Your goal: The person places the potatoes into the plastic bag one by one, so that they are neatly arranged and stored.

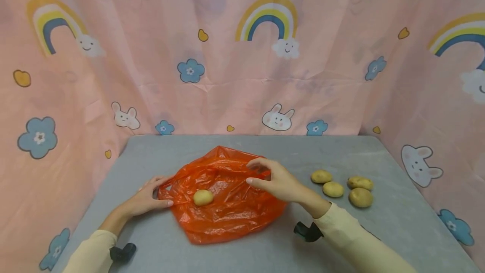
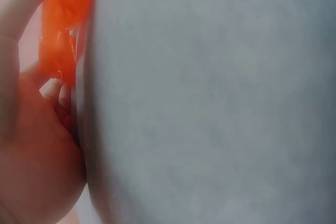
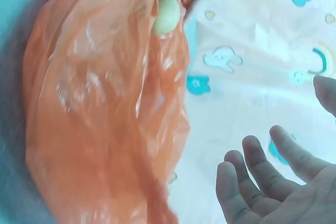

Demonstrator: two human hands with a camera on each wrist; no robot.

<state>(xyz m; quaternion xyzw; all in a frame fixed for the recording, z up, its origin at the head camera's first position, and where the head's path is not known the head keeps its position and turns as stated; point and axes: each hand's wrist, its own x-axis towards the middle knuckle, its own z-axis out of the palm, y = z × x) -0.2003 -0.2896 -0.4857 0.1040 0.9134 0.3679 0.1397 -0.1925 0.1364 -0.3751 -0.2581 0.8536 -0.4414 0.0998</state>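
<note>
A crumpled orange-red plastic bag lies spread on the grey table. One yellow potato sits on its left part, untinted from above; in the right wrist view a bag fold partly covers this potato. My left hand holds the bag's left edge, with thumb and fingers on either side of the plastic. Over the right side of the bag is my right hand, its fingers spread and gently bent. Nothing lies between the fingers in the right wrist view.
Several potatoes lie in a loose group on the right of the table. A pink curtain printed with rainbows, flowers and rabbits hangs around the back and sides. Dark wrist devices sit by both sleeves.
</note>
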